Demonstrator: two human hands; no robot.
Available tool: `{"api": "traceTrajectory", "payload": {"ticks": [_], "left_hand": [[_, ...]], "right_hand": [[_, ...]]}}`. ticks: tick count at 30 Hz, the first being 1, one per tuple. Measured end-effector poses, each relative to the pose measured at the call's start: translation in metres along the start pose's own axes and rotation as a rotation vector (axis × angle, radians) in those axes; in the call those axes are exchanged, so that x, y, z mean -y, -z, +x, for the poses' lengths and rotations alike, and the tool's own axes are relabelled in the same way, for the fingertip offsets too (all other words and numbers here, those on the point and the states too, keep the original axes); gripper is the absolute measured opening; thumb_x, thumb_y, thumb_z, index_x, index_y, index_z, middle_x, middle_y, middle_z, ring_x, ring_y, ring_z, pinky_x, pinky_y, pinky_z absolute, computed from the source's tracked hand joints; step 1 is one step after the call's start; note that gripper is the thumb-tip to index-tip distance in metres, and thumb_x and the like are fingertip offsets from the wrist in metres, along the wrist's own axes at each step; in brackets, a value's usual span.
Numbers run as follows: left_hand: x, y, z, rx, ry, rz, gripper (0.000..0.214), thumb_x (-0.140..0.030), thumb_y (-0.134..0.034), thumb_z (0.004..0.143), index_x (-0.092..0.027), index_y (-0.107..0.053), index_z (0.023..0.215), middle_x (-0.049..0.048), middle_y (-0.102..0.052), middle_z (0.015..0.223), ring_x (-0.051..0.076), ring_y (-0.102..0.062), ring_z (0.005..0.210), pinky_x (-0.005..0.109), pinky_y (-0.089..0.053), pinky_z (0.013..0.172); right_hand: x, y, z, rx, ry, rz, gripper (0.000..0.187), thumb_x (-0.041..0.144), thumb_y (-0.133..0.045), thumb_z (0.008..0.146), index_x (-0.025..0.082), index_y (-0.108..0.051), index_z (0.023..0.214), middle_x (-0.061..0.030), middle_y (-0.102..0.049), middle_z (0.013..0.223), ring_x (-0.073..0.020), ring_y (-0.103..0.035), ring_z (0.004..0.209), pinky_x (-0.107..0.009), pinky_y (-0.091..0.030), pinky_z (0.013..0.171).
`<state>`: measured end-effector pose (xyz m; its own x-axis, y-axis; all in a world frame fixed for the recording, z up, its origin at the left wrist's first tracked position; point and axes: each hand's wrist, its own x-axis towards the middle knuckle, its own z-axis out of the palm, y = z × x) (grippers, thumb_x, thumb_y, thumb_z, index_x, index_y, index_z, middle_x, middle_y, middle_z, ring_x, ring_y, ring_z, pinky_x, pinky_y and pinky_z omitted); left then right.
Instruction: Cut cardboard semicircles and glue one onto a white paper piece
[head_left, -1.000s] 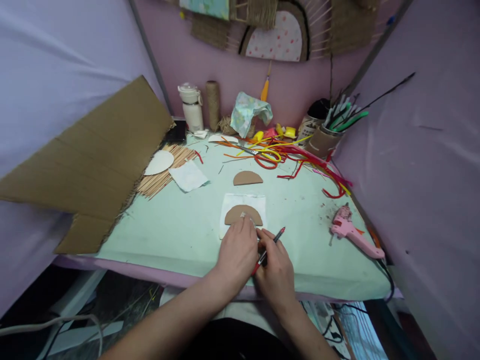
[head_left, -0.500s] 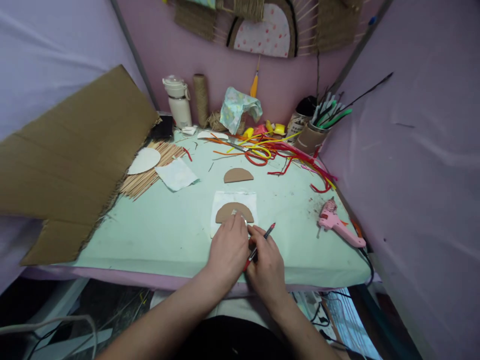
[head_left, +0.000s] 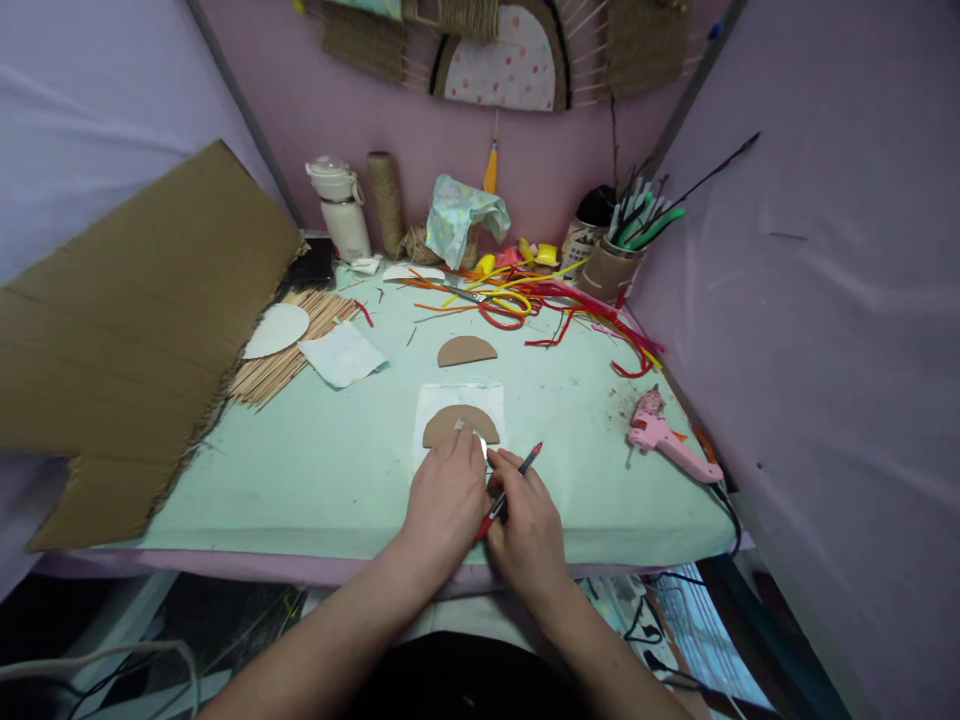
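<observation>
My left hand [head_left: 445,497] presses down on a brown cardboard half-circle [head_left: 448,422] that lies on a white sheet [head_left: 459,398] near the front of the pale green table [head_left: 315,470]. Its fingers lie flat on the lower edge of the half-circle. My right hand [head_left: 527,533] is closed round a red pen [head_left: 508,490], whose tip sits at the right lower edge of the half-circle, close to my left fingers. A second brown half-circle [head_left: 466,350] lies farther back on the table.
A large cardboard sheet [head_left: 135,320] leans at the left over a bundle of wooden sticks [head_left: 300,345]. A pink glue gun [head_left: 667,440] lies at the right. Red and yellow cords [head_left: 555,300], a cup of pens [head_left: 615,265], a white bottle [head_left: 339,210] and a twine spool [head_left: 385,200] stand at the back.
The view has drifted so everything sits slightly left and higher in frame. Both hands stay on the half-circle and the pen, with little movement between them.
</observation>
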<state>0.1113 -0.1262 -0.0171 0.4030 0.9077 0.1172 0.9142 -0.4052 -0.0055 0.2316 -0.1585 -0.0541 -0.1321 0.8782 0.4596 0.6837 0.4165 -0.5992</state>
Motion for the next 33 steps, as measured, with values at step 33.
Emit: {"api": "traceTrajectory", "payload": {"ticks": [33], "left_hand": [[0.004,0.008,0.003,0.113,0.034,-0.087,0.040,-0.001,-0.040,0.085,-0.006,-0.056,0.122,0.0224,-0.056,0.133,0.028,-0.054,0.125,0.039,-0.051,0.097]], "right_hand": [[-0.001,0.061,0.064,0.178,-0.266,0.480,0.028,0.036,-0.040,0.100,0.022,-0.060,0.115,-0.0007,-0.067,0.081,-0.0137,-0.060,0.064,-0.025,-0.049,0.062]]}}
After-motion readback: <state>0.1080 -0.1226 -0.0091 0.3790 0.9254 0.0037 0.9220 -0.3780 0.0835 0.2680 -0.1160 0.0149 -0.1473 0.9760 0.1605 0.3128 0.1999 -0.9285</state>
